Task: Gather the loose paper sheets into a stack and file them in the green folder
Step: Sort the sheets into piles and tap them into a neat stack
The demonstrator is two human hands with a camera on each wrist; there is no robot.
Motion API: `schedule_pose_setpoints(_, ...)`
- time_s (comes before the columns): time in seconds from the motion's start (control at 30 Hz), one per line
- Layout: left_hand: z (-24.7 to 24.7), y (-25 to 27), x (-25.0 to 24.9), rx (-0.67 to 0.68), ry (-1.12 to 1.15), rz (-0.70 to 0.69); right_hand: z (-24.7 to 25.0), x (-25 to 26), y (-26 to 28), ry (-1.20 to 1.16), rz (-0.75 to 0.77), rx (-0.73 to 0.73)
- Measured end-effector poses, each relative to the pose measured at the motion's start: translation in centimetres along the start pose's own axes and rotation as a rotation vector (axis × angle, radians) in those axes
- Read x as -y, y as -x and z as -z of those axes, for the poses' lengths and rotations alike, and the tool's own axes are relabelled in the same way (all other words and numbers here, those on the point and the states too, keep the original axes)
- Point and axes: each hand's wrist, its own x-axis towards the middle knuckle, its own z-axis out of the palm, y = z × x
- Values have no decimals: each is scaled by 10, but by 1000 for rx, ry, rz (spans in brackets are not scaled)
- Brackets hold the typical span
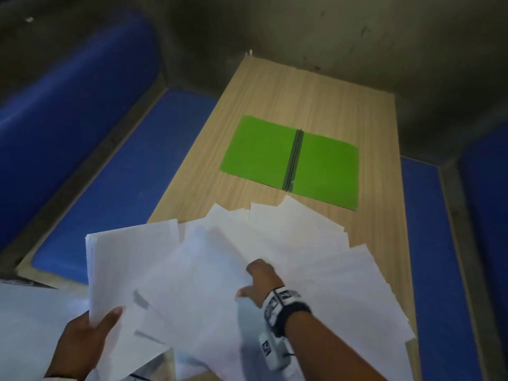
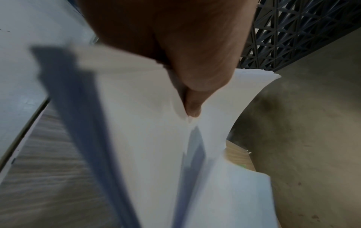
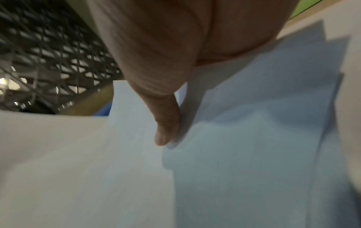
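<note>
Left hand [image 1: 79, 345] pinching gathered stack [image 1: 129, 273] at near corner; right hand [image 1: 259, 284] curled on one loose sheet [image 1: 198, 270]. Advisable: slide sheet across onto stack, square edges before open green folder [image 1: 291, 160]

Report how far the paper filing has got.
Done: the green card folder lies open on the wooden table, nothing in it. In hand: the left hand grips a gathered stack of white sheets; the right hand grips a loose white sheet. Left: the spread white sheets, squaring, filing.
</note>
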Motion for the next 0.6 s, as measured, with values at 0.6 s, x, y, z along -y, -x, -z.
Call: schedule_pose_setpoints(0.6, 8, -20, 3, -47, 89, 32, 53, -16, -50, 263, -204, -210)
